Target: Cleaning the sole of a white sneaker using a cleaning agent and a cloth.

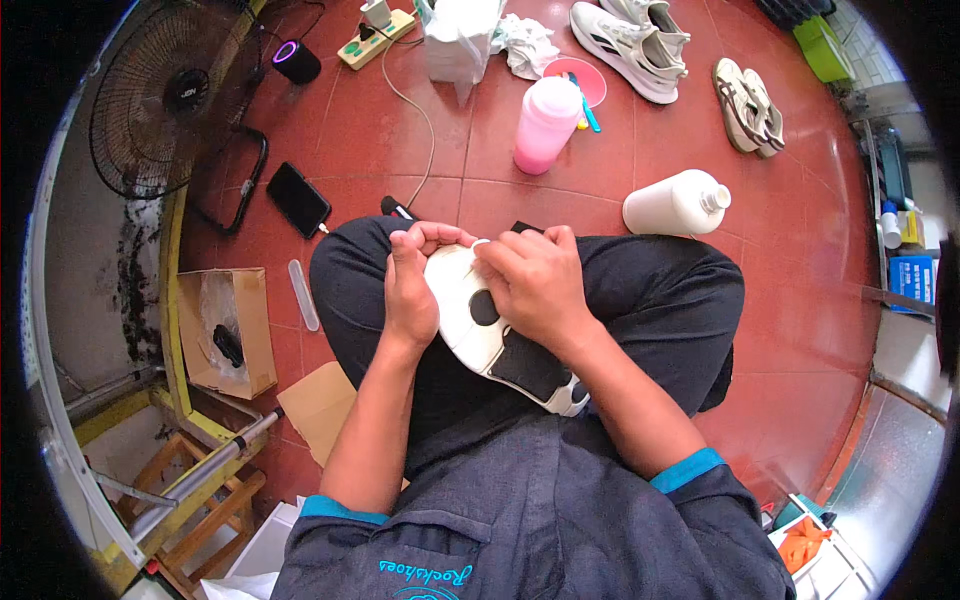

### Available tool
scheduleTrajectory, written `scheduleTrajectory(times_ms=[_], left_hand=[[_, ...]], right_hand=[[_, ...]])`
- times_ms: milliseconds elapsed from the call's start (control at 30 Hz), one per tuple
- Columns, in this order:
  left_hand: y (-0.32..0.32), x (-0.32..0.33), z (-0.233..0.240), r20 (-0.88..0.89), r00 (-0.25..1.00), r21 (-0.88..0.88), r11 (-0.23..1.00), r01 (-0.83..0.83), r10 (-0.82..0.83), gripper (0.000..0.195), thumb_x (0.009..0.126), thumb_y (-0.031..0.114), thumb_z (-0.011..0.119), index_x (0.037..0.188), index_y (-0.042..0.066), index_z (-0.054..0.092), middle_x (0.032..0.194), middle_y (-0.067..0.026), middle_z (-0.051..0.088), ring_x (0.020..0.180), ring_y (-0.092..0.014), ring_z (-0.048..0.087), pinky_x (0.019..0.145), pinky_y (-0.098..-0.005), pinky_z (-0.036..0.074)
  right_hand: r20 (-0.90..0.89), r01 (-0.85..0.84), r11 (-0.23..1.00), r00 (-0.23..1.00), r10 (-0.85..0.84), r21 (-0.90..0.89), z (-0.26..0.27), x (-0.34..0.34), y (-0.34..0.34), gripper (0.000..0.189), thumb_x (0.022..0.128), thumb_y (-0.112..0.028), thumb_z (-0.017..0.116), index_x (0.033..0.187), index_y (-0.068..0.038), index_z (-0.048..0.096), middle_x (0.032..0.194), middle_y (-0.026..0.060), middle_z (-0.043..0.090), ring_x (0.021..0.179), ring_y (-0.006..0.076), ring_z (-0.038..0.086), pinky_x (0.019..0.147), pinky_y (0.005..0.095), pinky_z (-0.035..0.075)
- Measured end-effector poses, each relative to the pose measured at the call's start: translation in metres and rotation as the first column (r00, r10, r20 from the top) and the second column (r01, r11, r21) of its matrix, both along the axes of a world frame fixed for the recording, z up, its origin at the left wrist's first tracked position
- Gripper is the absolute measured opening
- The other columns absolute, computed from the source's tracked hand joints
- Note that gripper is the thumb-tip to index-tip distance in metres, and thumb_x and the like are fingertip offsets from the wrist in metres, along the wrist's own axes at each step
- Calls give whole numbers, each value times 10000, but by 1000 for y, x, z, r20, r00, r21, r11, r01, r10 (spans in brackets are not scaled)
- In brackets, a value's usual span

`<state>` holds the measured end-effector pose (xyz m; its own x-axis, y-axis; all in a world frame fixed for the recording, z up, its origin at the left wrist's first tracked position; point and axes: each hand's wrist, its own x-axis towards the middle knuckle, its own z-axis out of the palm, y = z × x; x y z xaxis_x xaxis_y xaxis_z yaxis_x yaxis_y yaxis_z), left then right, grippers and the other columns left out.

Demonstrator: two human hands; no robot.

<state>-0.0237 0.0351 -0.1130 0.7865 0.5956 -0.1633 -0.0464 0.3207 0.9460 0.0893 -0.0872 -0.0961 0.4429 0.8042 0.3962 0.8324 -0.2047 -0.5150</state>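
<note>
A white shoe (457, 304) with black sole patches lies on my lap, its sole turned up. My left hand (414, 292) cups the shoe's far left end, thumb raised and fingers around the edge. Over the sole near that end, my right hand (536, 281) has its fingertips pinched on a small white piece (478, 244), mostly hidden by the fingers. I cannot tell what that piece is. The shoe's near end points to the lower right, partly behind my right forearm.
Ahead stand a pink bottle (547, 124), a pink dish (589, 79) and a bag of tissues (459, 45). A white bottle (667, 204) lies by my right knee. Two pairs of shoes (630, 56) sit farther off. Leftward are a phone (298, 199), a fan (176, 94) and a cardboard box (259, 330).
</note>
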Motion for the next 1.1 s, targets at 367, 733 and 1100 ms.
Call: scheduleTrajectory(times_ms=[367,733,1100], left_hand=[[-3,3,6,-5,1000,7,1000,-18,18,1000,920,801,259,1455,-43,281,1247,-198,587,1094,-235,613,959,-343,494],[-4,4,5,66,998,-32,999,-9,11,996,923,784,288,1496,-27,218,1248,-174,598,1153,-228,586,1032,-363,438],[-6,7,8,-1,999,25,999,-33,33,1037,897,820,309,1497,-19,206,1235,-185,600,1123,-247,599,1007,-360,443]], right_hand=[[24,-10,999,1000,9,44,-3,7,20,64,842,-231,673,845,-167,667,740,-3,628,724,207,636,718,428,387],[33,-94,995,995,95,-10,2,2,29,75,815,-209,615,837,-176,679,839,-26,684,770,192,659,719,427,395],[26,-59,993,998,62,-99,6,11,23,55,819,-222,651,834,-175,675,790,-7,661,759,200,648,728,419,388]])
